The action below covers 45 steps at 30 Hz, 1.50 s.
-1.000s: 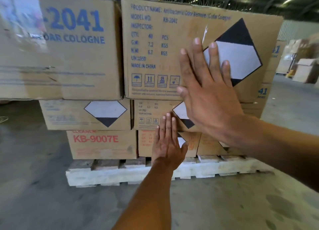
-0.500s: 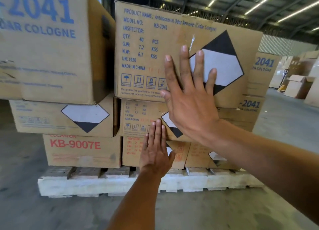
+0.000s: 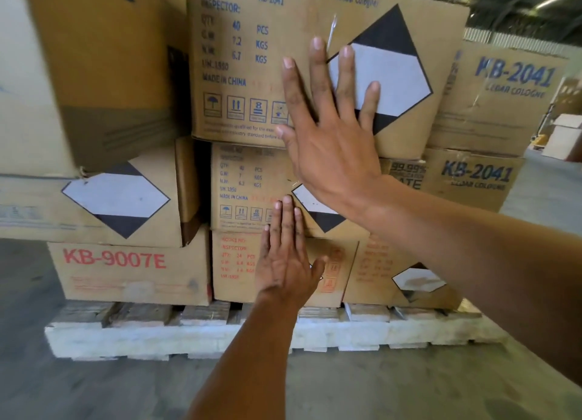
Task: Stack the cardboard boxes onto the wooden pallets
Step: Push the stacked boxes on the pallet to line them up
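Observation:
Cardboard boxes stand three layers high on a whitish wooden pallet. My right hand lies flat with spread fingers on the front of the top middle KB-2041 box, partly over its black and white diamond label. Lower down, my left hand is flat with straight fingers where the middle-layer box meets the red-printed bottom box. Whether either palm touches the cardboard cannot be told. A KB-9007E box sits bottom left.
A large box juts out at the top left, close to my head. More KB-2041 boxes stand at the right of the stack. Further boxes sit far right across the grey concrete floor.
The stack has come much closer and shifted left in view. Both hands stay flat on the same boxes, fingers straight.

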{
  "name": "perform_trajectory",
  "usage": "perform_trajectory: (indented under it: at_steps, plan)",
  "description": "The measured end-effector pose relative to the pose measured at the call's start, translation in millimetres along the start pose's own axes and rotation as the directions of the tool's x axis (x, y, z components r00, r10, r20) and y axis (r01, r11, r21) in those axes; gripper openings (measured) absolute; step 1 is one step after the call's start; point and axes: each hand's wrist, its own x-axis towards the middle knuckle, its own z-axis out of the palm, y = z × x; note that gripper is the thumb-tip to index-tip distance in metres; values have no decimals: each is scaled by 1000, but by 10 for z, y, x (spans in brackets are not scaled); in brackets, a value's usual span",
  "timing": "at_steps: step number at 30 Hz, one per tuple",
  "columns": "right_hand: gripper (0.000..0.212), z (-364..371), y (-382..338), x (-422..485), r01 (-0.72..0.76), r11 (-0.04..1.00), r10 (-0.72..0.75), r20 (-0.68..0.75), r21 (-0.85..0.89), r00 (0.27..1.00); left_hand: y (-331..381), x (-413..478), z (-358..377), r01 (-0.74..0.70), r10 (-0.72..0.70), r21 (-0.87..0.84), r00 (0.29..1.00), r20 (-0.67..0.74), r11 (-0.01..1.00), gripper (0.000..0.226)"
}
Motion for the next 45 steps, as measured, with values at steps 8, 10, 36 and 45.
perform_trajectory:
  at_steps: [8,10,36,45]
  plan:
    - [69,345,117,189,28,999,-26,59,-31,998,2,163,112,30,-30,8,999,13,1000,95]
    - [69,413,132,226,27,999,-25,61,-40,998,-11,182,156,24,-24,16,1000,-2,1000,95]
    - [68,919,204,499,16,1000,-14,100,-14,995,-135,397,384,19,-10,102,997,-80,995,93]
    - [71,567,165,425,4,990,-38,236,141,971,-283,54,176,-1,25,125,982,-187,992,94]
